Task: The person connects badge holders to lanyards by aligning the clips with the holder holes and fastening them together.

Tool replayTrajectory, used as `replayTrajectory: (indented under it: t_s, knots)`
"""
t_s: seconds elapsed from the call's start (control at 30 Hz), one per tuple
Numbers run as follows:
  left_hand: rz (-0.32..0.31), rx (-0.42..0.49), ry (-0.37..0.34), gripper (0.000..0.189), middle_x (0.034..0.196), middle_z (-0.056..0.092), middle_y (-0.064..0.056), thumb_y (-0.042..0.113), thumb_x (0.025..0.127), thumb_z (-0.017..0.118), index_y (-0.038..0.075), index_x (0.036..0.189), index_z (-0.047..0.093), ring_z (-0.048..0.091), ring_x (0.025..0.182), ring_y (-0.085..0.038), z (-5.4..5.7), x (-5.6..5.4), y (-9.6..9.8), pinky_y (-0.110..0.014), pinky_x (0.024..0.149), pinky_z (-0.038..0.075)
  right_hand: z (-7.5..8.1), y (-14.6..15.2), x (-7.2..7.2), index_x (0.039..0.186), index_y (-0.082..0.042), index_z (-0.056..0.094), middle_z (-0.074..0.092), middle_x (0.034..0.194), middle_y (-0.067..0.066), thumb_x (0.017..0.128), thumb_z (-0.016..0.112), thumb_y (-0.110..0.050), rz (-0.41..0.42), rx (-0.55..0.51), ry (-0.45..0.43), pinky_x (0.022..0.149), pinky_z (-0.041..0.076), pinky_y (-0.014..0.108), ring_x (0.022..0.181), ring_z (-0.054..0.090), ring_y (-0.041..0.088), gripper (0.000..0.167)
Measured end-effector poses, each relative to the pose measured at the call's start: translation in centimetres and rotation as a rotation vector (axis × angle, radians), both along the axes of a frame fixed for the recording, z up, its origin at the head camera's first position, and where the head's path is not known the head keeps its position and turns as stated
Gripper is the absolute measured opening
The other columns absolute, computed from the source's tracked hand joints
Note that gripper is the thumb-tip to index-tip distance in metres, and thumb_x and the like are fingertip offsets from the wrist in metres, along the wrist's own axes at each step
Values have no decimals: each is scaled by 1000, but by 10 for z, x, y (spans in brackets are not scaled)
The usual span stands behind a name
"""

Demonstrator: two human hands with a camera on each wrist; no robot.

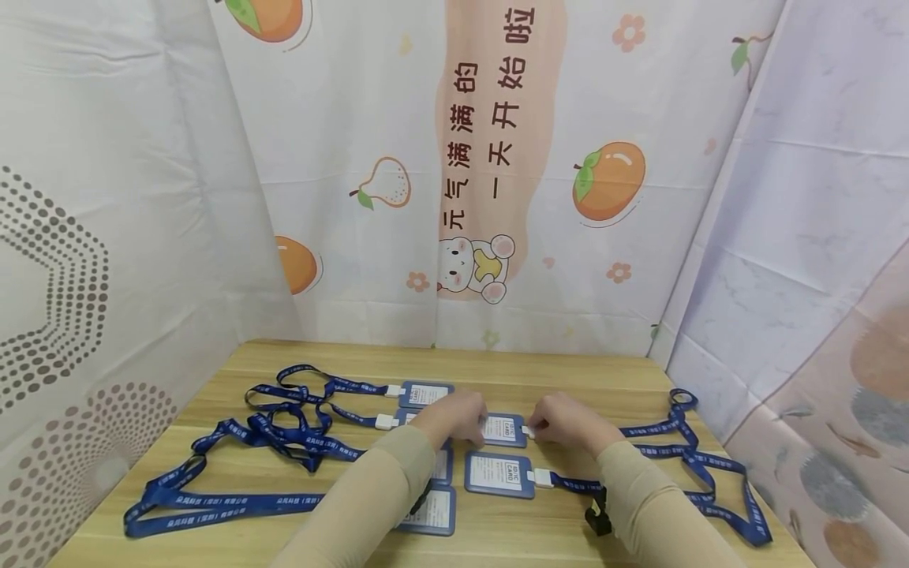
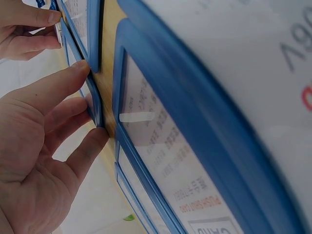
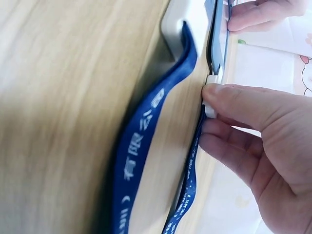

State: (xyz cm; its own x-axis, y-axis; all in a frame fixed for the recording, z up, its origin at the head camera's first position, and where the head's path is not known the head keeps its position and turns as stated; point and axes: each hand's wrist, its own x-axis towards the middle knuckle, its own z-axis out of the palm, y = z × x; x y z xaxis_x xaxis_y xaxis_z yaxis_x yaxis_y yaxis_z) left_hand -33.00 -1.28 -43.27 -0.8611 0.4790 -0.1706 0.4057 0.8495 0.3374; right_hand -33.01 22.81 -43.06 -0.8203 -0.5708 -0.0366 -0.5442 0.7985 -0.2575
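Observation:
Between the two hands, in the head view, lies a blue-framed ID badge holder [image 1: 506,431] with a white card face. My left hand [image 1: 465,418] pinches its left end; in the left wrist view the thumb and fingers of that hand [image 2: 48,141] meet at the holder's corner [image 2: 96,105]. At the opposite end my right hand [image 1: 566,420] pinches the white clip [image 3: 211,111] joining holder and blue lanyard [image 3: 187,187]. Another badge holder [image 1: 499,474] with a white clip [image 1: 543,477] lies just nearer me. My left hand and forearm partly hide badge holders in the left column.
Several badge holders form a column on the left, including a far one [image 1: 426,394] and a near one [image 1: 435,513]. Their lanyards [image 1: 284,430] lie tangled on the table's left side. More lanyards [image 1: 699,465] spread right. Printed curtains [image 1: 383,260] stand behind the wooden table [image 1: 561,367].

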Motion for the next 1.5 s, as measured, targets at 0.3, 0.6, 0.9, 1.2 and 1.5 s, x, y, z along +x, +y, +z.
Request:
replayTrajectory:
  t_s: [0.3,0.6,0.9,1.2,1.5]
  knots:
    - [-6,15,-5,20,71,57,3,22,81,87,18,76,68,52,61,-13,-1,-2,1,-28,57,45,0,1,-1,95,-13,82,64,81,-11,87,79,-3,28,-23,2,61,50,26,68,54,8,14]
    - [-15,2,8,18,75,60,5,23,80,88,17,81,71,54,65,-12,4,-1,2,-29,62,48,1,0,-1,98,-12,82,68,86,-10,87,79,-4,-9,-24,-7,66,52,26,70,55,8,14]
    - [2,3,-1,22,82,62,7,24,79,89,16,94,76,57,71,-12,1,-4,2,-29,69,51,3,-3,1,90,-15,81,64,79,-9,88,79,-4,20,-25,-1,61,49,27,67,53,9,11]
    - [1,4,13,27,89,64,7,25,78,89,14,99,77,56,74,-11,0,-4,2,-30,75,53,-1,-1,1,96,-13,82,67,85,-9,86,80,-4,-31,-42,-18,66,53,28,71,55,9,14]
    - [-34,-21,52,41,112,72,2,29,75,91,15,111,77,67,101,-16,-6,-8,0,-33,93,54,-8,1,-1,106,-10,81,73,95,-3,85,82,-6,-23,-58,3,72,56,27,77,59,5,21]
